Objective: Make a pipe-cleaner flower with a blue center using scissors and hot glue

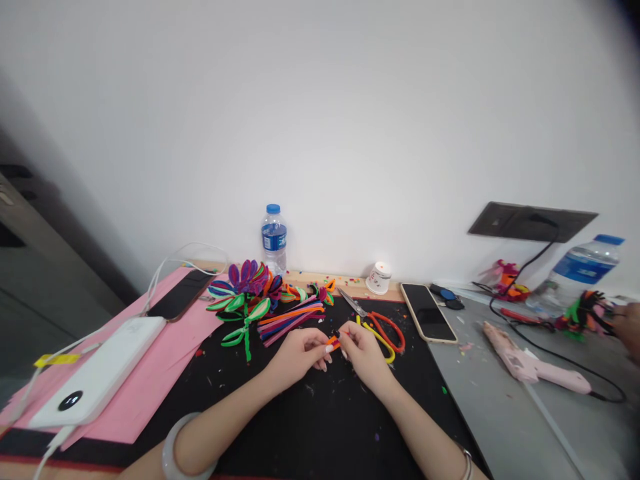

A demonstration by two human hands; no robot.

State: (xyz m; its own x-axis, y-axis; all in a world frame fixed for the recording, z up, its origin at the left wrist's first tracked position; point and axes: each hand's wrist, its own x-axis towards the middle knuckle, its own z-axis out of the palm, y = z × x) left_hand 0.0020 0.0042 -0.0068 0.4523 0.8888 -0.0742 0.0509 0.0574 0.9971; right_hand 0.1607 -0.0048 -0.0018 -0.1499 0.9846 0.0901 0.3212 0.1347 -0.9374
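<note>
My left hand (pixel 306 349) and my right hand (pixel 363 352) meet over the black mat (pixel 320 427). Between their fingertips is a small orange and dark pipe-cleaner piece (pixel 333 343), pinched from both sides; its exact shape is mostly covered by the fingers. Just beyond my left hand lies a bundle of pipe cleaners (pixel 290 321) in purple, orange, blue and pink. Scissors (pixel 375 323) with red and yellow handles rest beside my right hand, blades pointing away to the left. A pipe-cleaner flower (pixel 245 300) with purple petals and green leaves lies left of the bundle.
Pink paper (pixel 145 380) carries a white power bank (pixel 100 373) and a dark phone (pixel 183 295) at left. A water bottle (pixel 274 240) and paper cup (pixel 379 277) stand by the wall. Rightward are another phone (pixel 429 312), a pink glue gun (pixel 535 367) and another person's hand (pixel 629 327).
</note>
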